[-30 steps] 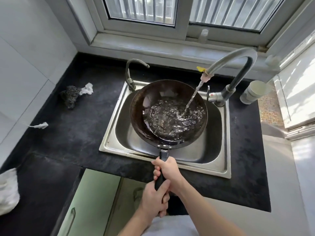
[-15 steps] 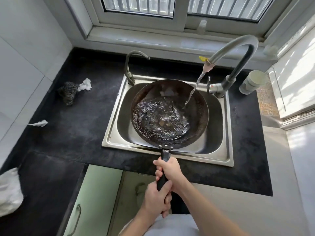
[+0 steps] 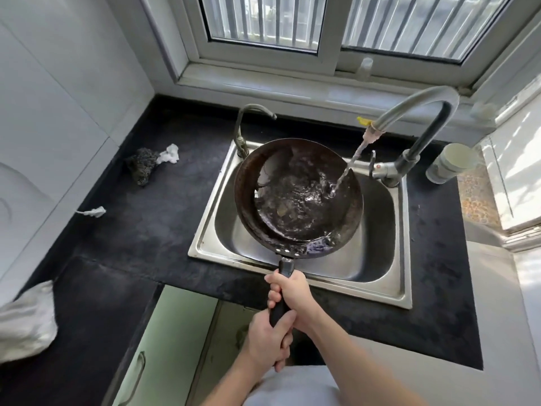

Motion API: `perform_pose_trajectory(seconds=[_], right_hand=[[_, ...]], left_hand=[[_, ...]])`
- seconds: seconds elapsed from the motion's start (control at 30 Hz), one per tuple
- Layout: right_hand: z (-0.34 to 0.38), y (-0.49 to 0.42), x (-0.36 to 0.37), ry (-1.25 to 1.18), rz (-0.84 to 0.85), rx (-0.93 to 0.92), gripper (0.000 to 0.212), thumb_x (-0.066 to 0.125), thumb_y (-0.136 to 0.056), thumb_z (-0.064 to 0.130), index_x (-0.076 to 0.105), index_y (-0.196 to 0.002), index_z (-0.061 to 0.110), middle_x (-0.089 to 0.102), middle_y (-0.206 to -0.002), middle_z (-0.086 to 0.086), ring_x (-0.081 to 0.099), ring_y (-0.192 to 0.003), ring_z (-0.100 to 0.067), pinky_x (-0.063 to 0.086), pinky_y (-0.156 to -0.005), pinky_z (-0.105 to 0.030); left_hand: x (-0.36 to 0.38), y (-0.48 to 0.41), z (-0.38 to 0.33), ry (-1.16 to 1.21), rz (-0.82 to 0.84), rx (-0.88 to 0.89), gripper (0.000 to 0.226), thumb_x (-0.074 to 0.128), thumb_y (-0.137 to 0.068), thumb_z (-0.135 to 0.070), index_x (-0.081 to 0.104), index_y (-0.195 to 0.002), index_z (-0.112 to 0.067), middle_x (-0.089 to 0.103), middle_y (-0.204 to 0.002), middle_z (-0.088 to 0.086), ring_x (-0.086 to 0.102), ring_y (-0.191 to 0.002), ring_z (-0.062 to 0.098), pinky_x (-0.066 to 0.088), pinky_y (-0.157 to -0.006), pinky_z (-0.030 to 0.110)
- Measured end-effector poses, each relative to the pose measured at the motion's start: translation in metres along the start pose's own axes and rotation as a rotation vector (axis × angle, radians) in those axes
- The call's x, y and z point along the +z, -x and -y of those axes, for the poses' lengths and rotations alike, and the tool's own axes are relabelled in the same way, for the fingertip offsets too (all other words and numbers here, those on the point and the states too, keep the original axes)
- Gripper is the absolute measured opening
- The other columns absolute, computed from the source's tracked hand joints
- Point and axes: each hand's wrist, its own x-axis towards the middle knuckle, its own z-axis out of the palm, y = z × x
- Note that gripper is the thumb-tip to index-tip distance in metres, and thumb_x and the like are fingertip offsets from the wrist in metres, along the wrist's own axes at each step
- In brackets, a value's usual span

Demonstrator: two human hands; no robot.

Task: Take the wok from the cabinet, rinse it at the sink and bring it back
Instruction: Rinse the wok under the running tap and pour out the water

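Note:
A dark round wok (image 3: pixel 298 194) hangs over the steel sink (image 3: pixel 377 259), holding swirling water. A thin stream from the curved tap (image 3: pixel 415 112) lands inside its right side. The wok's black handle points toward me. My right hand (image 3: pixel 289 291) grips the handle nearest the pan. My left hand (image 3: pixel 269 338) grips the handle's end, just below the right hand. The green cabinet doors (image 3: pixel 175 341) sit under the counter, the one below my hands standing open.
A black counter (image 3: pixel 152 230) surrounds the sink. A dark scouring pad (image 3: pixel 142 167) with white scraps lies at the left, a white cloth (image 3: pixel 26 320) at the far left edge. A second small tap (image 3: pixel 246 124) stands behind the sink; a pale cup (image 3: pixel 450 162) at the right.
The wok has tilted and the water in it has swirled toward the near right side. Both hands keep the same grip on the handle.

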Motion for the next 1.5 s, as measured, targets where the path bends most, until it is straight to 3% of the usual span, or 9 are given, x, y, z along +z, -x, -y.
perform_pose_trajectory(seconds=[0.27, 0.53, 0.97, 1.23, 1.4, 1.5], right_hand=[[-0.008, 0.009, -0.006, 0.029, -0.042, -0.005, 0.039, 0.055, -0.093, -0.005, 0.045, -0.062, 0.016, 0.041, -0.049, 0.0, 0.04, -0.038, -0.012, 0.042, -0.041, -0.025], [-0.011, 0.015, -0.02, -0.071, -0.127, 0.001, 0.038, 0.051, -0.093, -0.009, 0.041, -0.066, 0.014, 0.038, -0.046, 0.001, 0.037, -0.034, -0.01, 0.04, -0.037, -0.021], [-0.01, 0.015, -0.012, -0.066, 0.004, 0.046, 0.038, 0.062, -0.094, 0.0, 0.043, -0.064, 0.015, 0.039, -0.052, -0.001, 0.039, -0.04, -0.011, 0.042, -0.04, -0.025], [-0.019, 0.013, -0.009, -0.006, -0.007, 0.1, 0.033, 0.069, -0.092, 0.005, 0.045, -0.071, 0.014, 0.041, -0.053, -0.001, 0.04, -0.041, -0.011, 0.044, -0.042, -0.026], [-0.022, 0.013, -0.012, 0.011, 0.039, 0.087, 0.033, 0.061, -0.094, 0.0, 0.044, -0.069, 0.014, 0.039, -0.053, 0.0, 0.04, -0.041, -0.011, 0.043, -0.043, -0.026], [-0.022, 0.009, -0.014, -0.056, 0.075, 0.088, 0.034, 0.058, -0.093, -0.003, 0.044, -0.069, 0.016, 0.036, -0.053, 0.002, 0.036, -0.039, -0.009, 0.042, -0.041, -0.024]], left_hand=[[0.005, 0.005, 0.01, 0.059, 0.03, -0.035, 0.039, 0.055, -0.098, -0.02, 0.047, -0.063, -0.004, 0.042, -0.046, 0.006, 0.036, -0.03, 0.015, 0.031, -0.031, 0.02], [0.017, 0.003, 0.013, 0.015, 0.064, -0.079, 0.034, 0.053, -0.099, -0.021, 0.048, -0.07, -0.005, 0.042, -0.047, 0.005, 0.033, -0.032, 0.016, 0.03, -0.033, 0.021], [0.009, 0.01, 0.01, -0.115, -0.012, -0.043, 0.027, 0.056, -0.097, -0.021, 0.055, -0.073, -0.007, 0.048, -0.047, 0.003, 0.039, -0.032, 0.016, 0.033, -0.034, 0.023], [0.006, 0.013, 0.023, -0.126, -0.078, -0.052, 0.026, 0.058, -0.095, -0.022, 0.055, -0.075, -0.006, 0.047, -0.047, 0.004, 0.038, -0.033, 0.018, 0.031, -0.035, 0.024], [0.008, 0.015, 0.028, -0.136, -0.123, -0.024, 0.026, 0.06, -0.094, -0.022, 0.054, -0.072, -0.008, 0.048, -0.047, 0.004, 0.039, -0.033, 0.018, 0.032, -0.035, 0.025], [0.01, 0.013, 0.029, -0.177, -0.189, 0.026, 0.028, 0.064, -0.085, -0.035, 0.056, -0.072, -0.012, 0.051, -0.046, -0.001, 0.044, -0.038, 0.019, 0.035, -0.042, 0.032]])
